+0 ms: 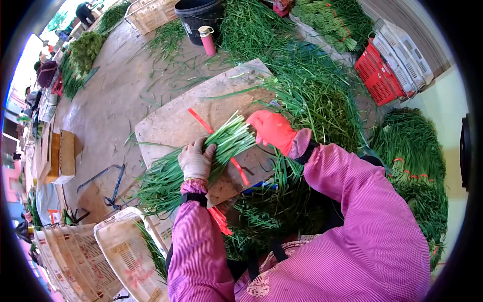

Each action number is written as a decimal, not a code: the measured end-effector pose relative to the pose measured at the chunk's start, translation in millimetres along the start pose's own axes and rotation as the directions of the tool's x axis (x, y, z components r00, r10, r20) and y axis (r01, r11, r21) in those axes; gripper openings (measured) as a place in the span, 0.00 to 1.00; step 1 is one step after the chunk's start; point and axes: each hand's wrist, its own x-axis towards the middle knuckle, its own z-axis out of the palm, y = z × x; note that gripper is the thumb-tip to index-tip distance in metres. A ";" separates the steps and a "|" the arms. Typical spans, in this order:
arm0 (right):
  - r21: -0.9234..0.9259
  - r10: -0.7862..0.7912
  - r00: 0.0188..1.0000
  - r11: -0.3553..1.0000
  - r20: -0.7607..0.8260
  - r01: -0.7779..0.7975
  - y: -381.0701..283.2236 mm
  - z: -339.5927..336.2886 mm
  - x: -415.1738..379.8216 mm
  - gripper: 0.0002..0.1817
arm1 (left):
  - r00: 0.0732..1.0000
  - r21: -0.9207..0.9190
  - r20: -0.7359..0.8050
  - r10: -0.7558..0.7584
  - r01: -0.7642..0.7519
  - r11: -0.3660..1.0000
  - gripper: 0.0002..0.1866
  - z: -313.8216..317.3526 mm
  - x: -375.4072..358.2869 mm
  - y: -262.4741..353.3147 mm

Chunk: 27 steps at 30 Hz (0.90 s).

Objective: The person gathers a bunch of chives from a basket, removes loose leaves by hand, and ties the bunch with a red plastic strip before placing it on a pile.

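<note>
One camera alone gave the view — worn on the person's head, it looked forward and steeply down over the person's own pink sleeves (352,226) onto a worn board (171,121) close below. It sat near enough that the arms filled the lower half of the frame. The lens was a wide fisheye: a dark round rim closed the corners, and straight edges bowed. Toward the top the view reached out across the concrete floor (105,105) to a black bucket (198,15) and distant figures — small and blurred. With only one view, nothing was shared.
</note>
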 end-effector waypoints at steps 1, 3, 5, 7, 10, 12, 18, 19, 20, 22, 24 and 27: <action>-0.010 0.003 0.999 1.000 -0.051 -0.003 0.8 -4.8 -3.1 0.15 | 1.000 -0.003 0.000 -0.001 0.001 1.000 0.22 1.0 4.4 -0.6; -0.010 0.010 0.998 1.000 -0.056 -0.011 5.0 -10.4 -9.2 0.13 | 0.989 -0.053 0.090 -0.114 0.119 0.991 0.22 1.3 15.6 -4.1; -0.102 -0.064 0.994 0.993 -0.093 0.054 9.7 -8.3 -12.8 0.12 | 0.987 -0.082 0.086 -0.137 0.144 0.986 0.22 3.7 19.2 -6.8; -0.214 -0.188 0.974 0.964 -0.127 0.158 11.8 0.3 -11.2 0.12 | 0.985 -0.131 0.069 -0.156 0.164 0.978 0.22 4.8 19.9 -7.0; -0.381 -0.306 0.943 0.893 -0.131 0.237 13.0 17.3 -1.7 0.13 | 0.988 -0.070 0.018 -0.151 0.151 0.986 0.21 6.8 16.9 -5.5; -0.471 -0.258 0.962 0.862 -0.090 0.187 13.0 30.1 6.8 0.17 | 0.989 -0.079 -0.011 -0.144 0.143 0.987 0.20 11.6 18.2 -7.3; -0.610 -0.014 0.999 0.792 0.041 0.036 17.1 36.6 18.5 0.18 | 0.979 -0.022 -0.173 -0.105 0.102 0.995 0.17 25.3 18.8 -7.8; -0.607 -0.017 1.000 0.795 0.004 0.016 19.6 37.8 19.9 0.18 | 0.969 -0.011 -0.235 -0.079 0.078 0.997 0.17 28.3 17.6 -9.4; -0.609 -0.015 1.000 0.793 0.013 0.020 21.8 38.7 21.6 0.18 | 0.967 -0.017 -0.238 -0.086 0.084 0.996 0.17 31.7 17.5 -10.6; -0.631 -0.369 0.906 0.758 -0.208 0.164 9.5 32.8 23.3 0.14 | 0.961 -0.017 -0.263 -0.080 0.078 0.997 0.17 33.8 15.9 -11.2; -0.599 -0.518 0.809 0.752 -0.278 0.275 2.4 30.1 29.7 0.11 | 0.967 0.015 -0.235 -0.099 0.106 0.994 0.17 27.4 15.5 -3.4; -0.456 -0.427 0.896 0.826 -0.124 0.330 -19.3 39.1 28.2 0.12 | 0.965 -0.057 -0.233 -0.118 0.108 0.993 0.16 19.8 15.7 -1.5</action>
